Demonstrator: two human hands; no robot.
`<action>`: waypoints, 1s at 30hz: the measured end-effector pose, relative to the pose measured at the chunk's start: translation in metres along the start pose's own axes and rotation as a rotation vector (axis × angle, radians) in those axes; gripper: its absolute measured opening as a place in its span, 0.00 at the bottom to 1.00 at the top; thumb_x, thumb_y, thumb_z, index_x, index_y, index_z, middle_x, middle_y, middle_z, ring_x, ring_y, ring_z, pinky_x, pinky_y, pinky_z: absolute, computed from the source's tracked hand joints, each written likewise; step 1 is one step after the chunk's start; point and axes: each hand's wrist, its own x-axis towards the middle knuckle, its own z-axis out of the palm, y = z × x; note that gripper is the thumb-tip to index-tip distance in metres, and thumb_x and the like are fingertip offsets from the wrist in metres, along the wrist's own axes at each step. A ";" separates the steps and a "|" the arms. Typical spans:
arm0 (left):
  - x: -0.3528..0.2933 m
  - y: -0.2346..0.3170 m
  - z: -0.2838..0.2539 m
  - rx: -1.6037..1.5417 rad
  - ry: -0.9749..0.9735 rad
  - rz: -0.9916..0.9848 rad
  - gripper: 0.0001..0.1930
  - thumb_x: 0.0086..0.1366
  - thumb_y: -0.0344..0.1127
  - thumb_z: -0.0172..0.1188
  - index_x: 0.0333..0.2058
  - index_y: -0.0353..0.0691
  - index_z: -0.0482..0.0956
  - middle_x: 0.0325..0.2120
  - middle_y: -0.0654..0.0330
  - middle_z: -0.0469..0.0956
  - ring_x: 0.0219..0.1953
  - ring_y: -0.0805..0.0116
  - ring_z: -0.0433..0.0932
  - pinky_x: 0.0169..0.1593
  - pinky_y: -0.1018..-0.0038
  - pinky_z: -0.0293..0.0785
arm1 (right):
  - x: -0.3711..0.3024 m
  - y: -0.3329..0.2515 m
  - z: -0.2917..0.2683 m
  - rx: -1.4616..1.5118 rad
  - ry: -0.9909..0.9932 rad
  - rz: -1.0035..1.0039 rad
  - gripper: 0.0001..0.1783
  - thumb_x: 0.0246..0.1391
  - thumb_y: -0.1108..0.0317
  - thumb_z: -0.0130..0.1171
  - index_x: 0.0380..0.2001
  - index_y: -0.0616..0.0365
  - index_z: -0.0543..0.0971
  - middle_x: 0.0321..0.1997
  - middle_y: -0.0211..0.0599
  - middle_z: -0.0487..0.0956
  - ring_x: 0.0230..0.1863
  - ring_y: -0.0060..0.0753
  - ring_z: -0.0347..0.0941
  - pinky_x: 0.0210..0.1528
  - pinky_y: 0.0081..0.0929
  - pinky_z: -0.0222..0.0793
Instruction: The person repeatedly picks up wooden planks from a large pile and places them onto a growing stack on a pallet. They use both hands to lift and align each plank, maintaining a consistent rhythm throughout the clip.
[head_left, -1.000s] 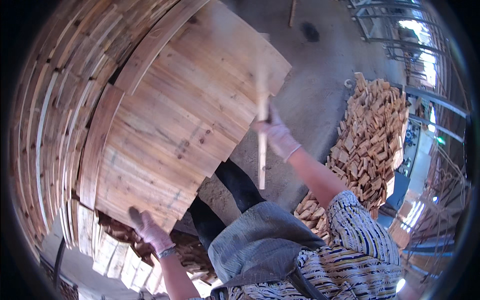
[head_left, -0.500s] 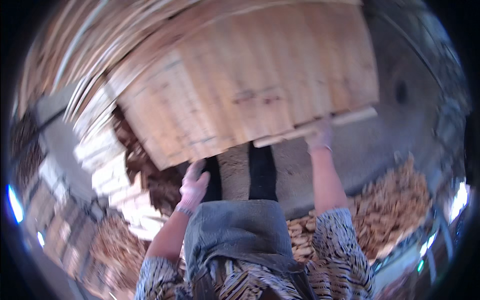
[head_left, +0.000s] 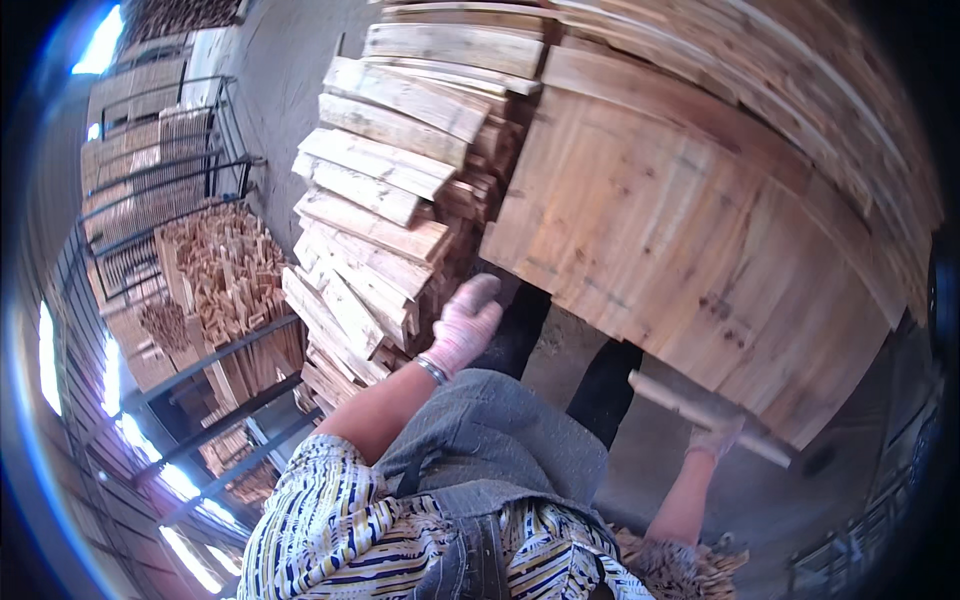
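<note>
In a pale glove, my right hand point(head_left: 716, 440) is closed on a narrow wooden strip point(head_left: 668, 398). The strip now lies apart from the near edge of a wide panel of joined boards point(head_left: 680, 240). My left hand point(head_left: 468, 318), also gloved, is raised between the panel's near left corner and a pile of short planks point(head_left: 375, 190). It holds nothing; the fingers are loosely bent, with the thumb apart.
Long stacked boards point(head_left: 780, 80) rise beyond the panel. To the left, a rack of wood offcuts point(head_left: 225, 260) stands by metal rails point(head_left: 225, 370). More wood scraps point(head_left: 715, 570) lie low, beside my right forearm. The floor point(head_left: 290, 80) is grey.
My view has swung left, bringing the plank pile and the rack into sight. My right hand has drawn the strip away from the panel's edge. My left hand has moved toward the planks.
</note>
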 end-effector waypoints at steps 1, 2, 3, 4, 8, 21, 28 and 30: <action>0.020 0.004 -0.021 -0.025 0.145 -0.026 0.23 0.67 0.33 0.57 0.60 0.34 0.72 0.56 0.48 0.77 0.63 0.58 0.73 0.66 0.67 0.67 | -0.003 0.000 -0.013 -0.072 -0.105 -0.073 0.40 0.64 0.43 0.54 0.73 0.45 0.57 0.73 0.41 0.61 0.72 0.51 0.57 0.69 0.62 0.60; 0.035 -0.001 -0.052 -0.041 0.304 -0.063 0.24 0.67 0.34 0.57 0.61 0.32 0.71 0.58 0.47 0.76 0.63 0.56 0.73 0.66 0.68 0.67 | -0.022 -0.004 0.015 -0.068 -0.022 -0.083 0.40 0.64 0.43 0.54 0.73 0.45 0.57 0.73 0.41 0.60 0.72 0.51 0.57 0.69 0.61 0.60; 0.059 -0.062 -0.112 -0.036 0.469 0.037 0.26 0.67 0.36 0.58 0.61 0.31 0.70 0.59 0.46 0.75 0.63 0.55 0.72 0.66 0.67 0.66 | -0.064 -0.009 0.050 -0.080 0.051 -0.067 0.41 0.64 0.43 0.55 0.73 0.45 0.56 0.73 0.41 0.60 0.72 0.51 0.57 0.69 0.60 0.61; 0.074 -0.083 -0.143 -0.031 0.529 -0.066 0.29 0.67 0.39 0.59 0.63 0.31 0.67 0.60 0.45 0.73 0.64 0.54 0.70 0.66 0.66 0.65 | -0.090 -0.020 0.065 -0.098 0.155 -0.095 0.41 0.63 0.43 0.55 0.73 0.45 0.56 0.73 0.41 0.60 0.71 0.51 0.57 0.69 0.59 0.61; 0.147 -0.089 -0.219 -0.441 0.459 -0.621 0.38 0.64 0.46 0.63 0.68 0.35 0.60 0.65 0.42 0.66 0.65 0.46 0.66 0.67 0.62 0.62 | -0.060 -0.037 0.079 -0.504 -0.101 -0.256 0.44 0.61 0.45 0.60 0.73 0.47 0.56 0.71 0.42 0.61 0.67 0.48 0.63 0.67 0.48 0.66; 0.272 -0.057 -0.164 0.053 0.750 -0.829 0.28 0.64 0.43 0.60 0.61 0.44 0.67 0.58 0.54 0.75 0.55 0.62 0.76 0.56 0.69 0.72 | -0.082 -0.002 0.146 -0.870 -0.378 -0.381 0.33 0.66 0.54 0.59 0.66 0.65 0.69 0.67 0.40 0.71 0.67 0.31 0.66 0.69 0.30 0.61; 0.228 -0.059 -0.230 -0.176 0.951 -0.724 0.43 0.54 0.42 0.73 0.63 0.34 0.61 0.55 0.42 0.75 0.51 0.50 0.78 0.56 0.62 0.74 | -0.175 0.022 0.225 -0.729 -0.301 -0.276 0.41 0.63 0.62 0.62 0.72 0.63 0.56 0.65 0.40 0.71 0.64 0.32 0.68 0.68 0.33 0.63; 0.234 -0.112 -0.245 0.147 0.648 -0.631 0.27 0.57 0.41 0.67 0.54 0.37 0.73 0.51 0.45 0.79 0.51 0.53 0.80 0.56 0.62 0.74 | -0.160 0.029 0.213 -0.682 -0.297 -0.298 0.40 0.63 0.61 0.62 0.72 0.63 0.57 0.65 0.41 0.71 0.64 0.33 0.68 0.67 0.33 0.65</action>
